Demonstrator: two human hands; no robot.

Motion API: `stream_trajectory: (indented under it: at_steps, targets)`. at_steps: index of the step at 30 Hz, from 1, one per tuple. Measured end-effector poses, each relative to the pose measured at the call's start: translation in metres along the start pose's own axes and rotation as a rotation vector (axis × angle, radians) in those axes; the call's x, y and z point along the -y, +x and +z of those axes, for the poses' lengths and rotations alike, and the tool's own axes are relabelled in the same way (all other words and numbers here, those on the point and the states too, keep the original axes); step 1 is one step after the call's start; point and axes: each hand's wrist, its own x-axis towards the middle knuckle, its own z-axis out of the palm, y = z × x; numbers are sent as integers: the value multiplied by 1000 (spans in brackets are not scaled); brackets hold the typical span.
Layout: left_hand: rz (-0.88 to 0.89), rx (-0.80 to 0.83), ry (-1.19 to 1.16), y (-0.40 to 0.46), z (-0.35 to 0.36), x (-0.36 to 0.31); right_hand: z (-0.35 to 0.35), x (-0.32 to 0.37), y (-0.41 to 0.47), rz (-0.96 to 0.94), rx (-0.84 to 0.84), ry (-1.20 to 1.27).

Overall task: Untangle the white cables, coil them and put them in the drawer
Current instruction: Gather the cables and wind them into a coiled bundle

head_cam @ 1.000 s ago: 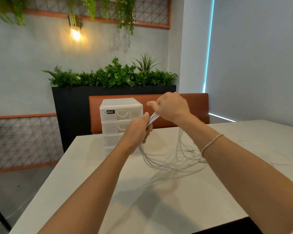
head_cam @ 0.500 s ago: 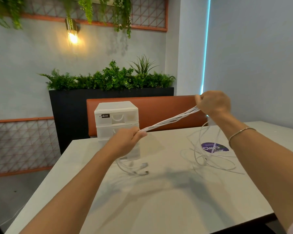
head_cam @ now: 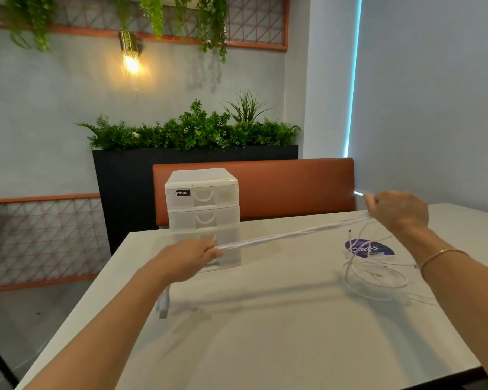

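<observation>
My left hand (head_cam: 190, 258) and right hand (head_cam: 397, 211) each gripped the cables (head_cam: 290, 235), stretched taut above the table (head_cam: 265, 333).

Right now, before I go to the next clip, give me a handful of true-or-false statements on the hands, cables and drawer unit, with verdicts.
1. Both hands hold the white cables, stretched between them. True.
2. The left hand is farther from the drawer unit than the right hand. False: the left hand is right in front of it; the right hand is far off to the side.
3. A drawer is pulled open. False: all visible drawers sit closed.
4. Loose cable loops lie on the table below the right hand, over a purple sticker. True.
5. The cables are coiled. False: they are stretched out with loose loops.
</observation>
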Motion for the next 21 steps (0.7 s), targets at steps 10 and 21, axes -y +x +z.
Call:
stream_trajectory:
  at_steps: [10,21]
  targets:
    - [-49,110,-121,1,28,17,45,-16,-38,125,267,-270]
    - [-13,146,-371,-1,29,8,-17,204,-121,-284,1056,946]
